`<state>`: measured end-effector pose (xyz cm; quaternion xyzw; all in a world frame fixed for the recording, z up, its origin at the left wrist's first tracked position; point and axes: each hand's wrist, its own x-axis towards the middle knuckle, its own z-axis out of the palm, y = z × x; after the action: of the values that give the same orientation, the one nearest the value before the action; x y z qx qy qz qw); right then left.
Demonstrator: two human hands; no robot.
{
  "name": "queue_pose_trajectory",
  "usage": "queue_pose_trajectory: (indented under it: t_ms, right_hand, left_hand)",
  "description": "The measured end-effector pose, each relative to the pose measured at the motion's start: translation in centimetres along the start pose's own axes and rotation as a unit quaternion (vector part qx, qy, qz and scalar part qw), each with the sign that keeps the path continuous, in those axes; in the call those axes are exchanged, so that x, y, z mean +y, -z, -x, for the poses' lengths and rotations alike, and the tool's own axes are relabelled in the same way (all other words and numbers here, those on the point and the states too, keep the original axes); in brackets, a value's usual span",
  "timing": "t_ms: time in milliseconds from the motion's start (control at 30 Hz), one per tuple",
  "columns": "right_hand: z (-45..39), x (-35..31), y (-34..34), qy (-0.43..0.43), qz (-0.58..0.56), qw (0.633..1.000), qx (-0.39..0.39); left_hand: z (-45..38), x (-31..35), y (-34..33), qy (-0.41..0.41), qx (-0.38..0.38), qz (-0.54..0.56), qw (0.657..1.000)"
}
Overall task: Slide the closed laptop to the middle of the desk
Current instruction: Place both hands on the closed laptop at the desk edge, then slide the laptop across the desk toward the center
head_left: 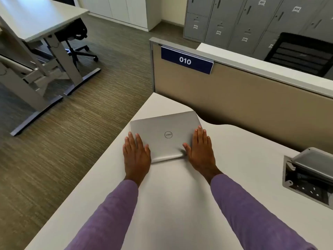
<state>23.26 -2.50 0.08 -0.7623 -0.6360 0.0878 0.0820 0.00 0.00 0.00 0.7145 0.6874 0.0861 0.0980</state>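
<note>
Setting: open office, white desk point(180, 192) against a tan partition point(252, 105) with a blue "010" sign point(186, 60); grey lockers point(252, 20) beyond.
Laptop: closed silver laptop point(164, 135) lies flat near the desk's far left corner, between the two hands, lid logo up.
Left hand: left hand point(136, 155) flat, fingers spread, palm down over the laptop's near left corner, partly on the desk.
Right hand: right hand point(201, 150) flat, fingers together, thumb on the lid, along the laptop's right edge.
Grip: no pinch; both palms press down, neither curls under.
Off to the right: open cable box point(309, 177), well clear of the right hand.
Handling (judged): stiff, smooth metal shell, moderate weight; should glide on laminate. Flat palms on both side edges seem best, steering it right, toward the desk's middle.
Risk (judged): left edge close; avoid pushing outward.
</note>
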Motion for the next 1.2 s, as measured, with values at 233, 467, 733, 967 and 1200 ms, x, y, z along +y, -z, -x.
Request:
queue_pose_trajectory:
  t_ms: [233,467,733,967,1200]
  right_hand:
    - [-3.3,1.4,0.2,-0.033,0.035,0.999,-0.020]
    - [-5.2,2.6,-0.4,-0.072,0.010,0.997,-0.009]
    - [-6.2,2.4,-1.3,-0.099,-0.049,0.994,-0.008]
    - [-7.3,2.5,-1.5,-0.143,-0.141,0.980,-0.001]
    - [-7.3,2.5,-1.7,-0.165,-0.219,0.961,0.024]
  left_hand:
    - [-1.8,-0.6,0.0,0.067,0.000,-0.010,0.998]
    - [-3.1,0.0,-1.0,0.100,-0.006,0.006,0.995]
    - [-4.0,1.4,-1.4,0.191,-0.019,0.084,0.978]
    - [-4.6,0.8,-0.7,0.253,-0.021,0.209,0.944]
    - [-4.9,-0.6,-0.5,0.232,-0.005,0.307,0.923]
